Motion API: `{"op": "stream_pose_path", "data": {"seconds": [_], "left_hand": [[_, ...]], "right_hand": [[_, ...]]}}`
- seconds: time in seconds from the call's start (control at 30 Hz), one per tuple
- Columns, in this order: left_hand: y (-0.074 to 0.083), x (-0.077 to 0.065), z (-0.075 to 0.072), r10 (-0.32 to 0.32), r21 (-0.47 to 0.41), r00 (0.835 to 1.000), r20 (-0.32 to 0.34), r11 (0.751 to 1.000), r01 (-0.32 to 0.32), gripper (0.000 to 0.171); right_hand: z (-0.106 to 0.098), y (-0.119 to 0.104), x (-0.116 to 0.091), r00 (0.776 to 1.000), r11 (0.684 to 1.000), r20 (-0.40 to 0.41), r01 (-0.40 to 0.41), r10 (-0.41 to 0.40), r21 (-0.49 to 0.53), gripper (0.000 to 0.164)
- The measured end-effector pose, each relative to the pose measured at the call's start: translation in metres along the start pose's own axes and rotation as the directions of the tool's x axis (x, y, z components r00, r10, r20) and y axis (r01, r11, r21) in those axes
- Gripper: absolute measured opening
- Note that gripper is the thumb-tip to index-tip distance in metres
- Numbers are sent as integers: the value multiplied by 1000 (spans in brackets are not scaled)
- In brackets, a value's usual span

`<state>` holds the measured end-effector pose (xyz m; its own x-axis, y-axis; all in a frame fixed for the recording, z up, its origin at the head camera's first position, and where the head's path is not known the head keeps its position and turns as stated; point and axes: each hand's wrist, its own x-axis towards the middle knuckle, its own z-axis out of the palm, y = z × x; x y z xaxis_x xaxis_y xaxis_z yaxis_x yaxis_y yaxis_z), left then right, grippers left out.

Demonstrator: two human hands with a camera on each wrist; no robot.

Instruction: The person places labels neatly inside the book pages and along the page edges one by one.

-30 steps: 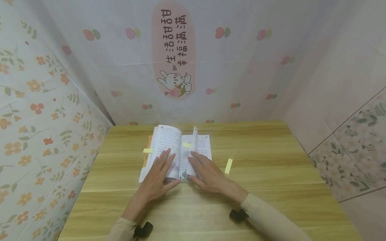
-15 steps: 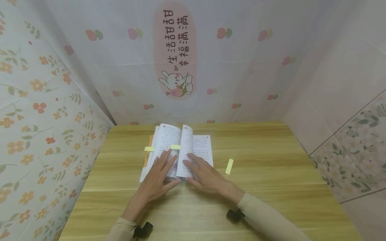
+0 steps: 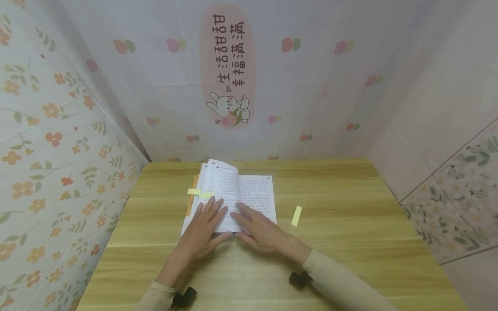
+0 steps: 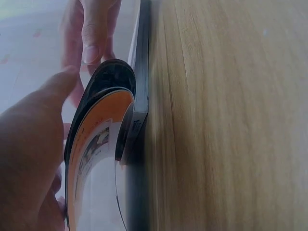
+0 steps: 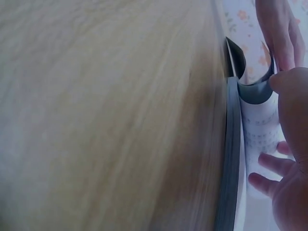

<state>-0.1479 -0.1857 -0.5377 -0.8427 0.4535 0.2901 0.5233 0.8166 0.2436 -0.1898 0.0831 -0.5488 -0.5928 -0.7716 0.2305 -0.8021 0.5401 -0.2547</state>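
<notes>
Book: the book (image 3: 227,181) lies spread at about 11 o'clock on the table (image 3: 350,237), its left-hand pages arched.
Left hand: at 7 o'clock of the book, the left hand (image 3: 203,225) rests loose-fingered on those pages, clenching nothing.
Right hand: at 5 o'clock, the right hand (image 3: 266,230) touches the paper with relaxed fingertips, gripping nothing.
Page step: probably leafing leftward; next likely calls for steadying the arched leaves (they look springy).
Yellow strip: the loose yellow strip (image 3: 296,216) lies past 3 o'clock, apart from the book.
</notes>
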Motion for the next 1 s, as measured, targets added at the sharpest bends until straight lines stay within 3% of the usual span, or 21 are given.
{"op": "stream_pose_path", "data": {"seconds": [0.37, 1.0], "left_hand": [[0, -1, 0, -12, 125, 1000, -14, 992, 13, 81], [1, 7, 2, -41, 128, 998, 45, 991, 35, 86]], "right_hand": [[3, -1, -1, 999, 1000, 36, 0, 0, 24, 63], [1, -3, 0, 997, 999, 73, 35, -36, 6, 61]]}}
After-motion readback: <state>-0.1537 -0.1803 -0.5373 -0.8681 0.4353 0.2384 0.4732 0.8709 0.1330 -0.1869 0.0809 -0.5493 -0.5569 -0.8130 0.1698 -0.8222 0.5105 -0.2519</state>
